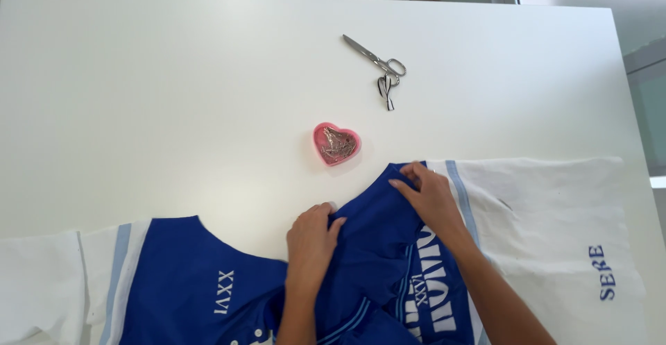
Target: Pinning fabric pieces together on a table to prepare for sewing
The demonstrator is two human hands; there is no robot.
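Jersey (388, 248), blue and white, lies open on the desk (173, 95); both hands pinch its collar, left hand (310, 242) and right hand (430, 196); scissors (378, 60) and pin box (336, 144) untouched.

Scissors (375, 58), heart-shaped pink box (336, 144) (pins inside), white table (139, 88).

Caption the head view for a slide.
Two hands, left and right, fold a blue-and-white jersey on a white table.

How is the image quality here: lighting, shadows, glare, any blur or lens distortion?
Head view: bright, even light on the white table; only soft shadows beside the scissors and under both hands; no harsh glare; focus sharp throughout; table edges bow slightly, a mild wide-angle effect.
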